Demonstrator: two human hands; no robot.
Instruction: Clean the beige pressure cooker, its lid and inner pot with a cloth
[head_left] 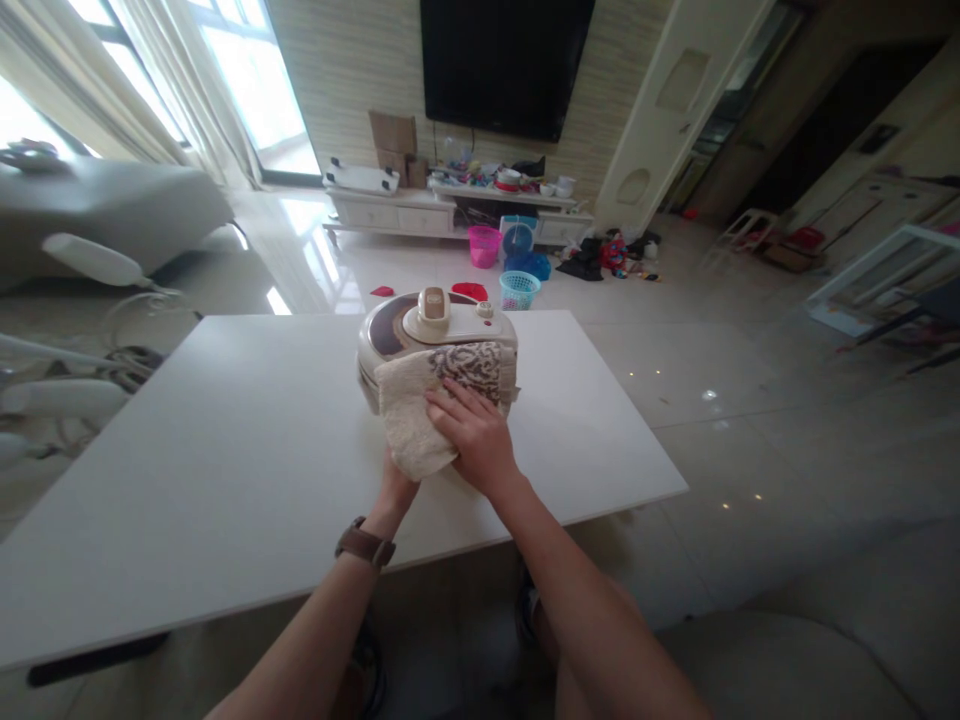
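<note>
A cream cloth (416, 415) with a dark brown swirl pattern at one end is in front of an electric cooker (382, 330), hiding much of its near side. My right hand (476, 430) has its fingers over the cloth's patterned part, and its thumb is out of sight. Under the cloth's near corner, my left hand (401, 485) shows only its back near the wrist; its fingers are hidden. The cooker is cream and brown, with a raised lid handle and a small knob on top. It stands upright on a white table (247, 440).
Beyond the table's far edge, a light blue basket (519, 290) and a pink basket (484, 246) stand on the tiled floor. A low white cabinet (420, 218) holds clutter under a wall-mounted television (506, 60). White-padded metal chairs (52, 398) stand at the left.
</note>
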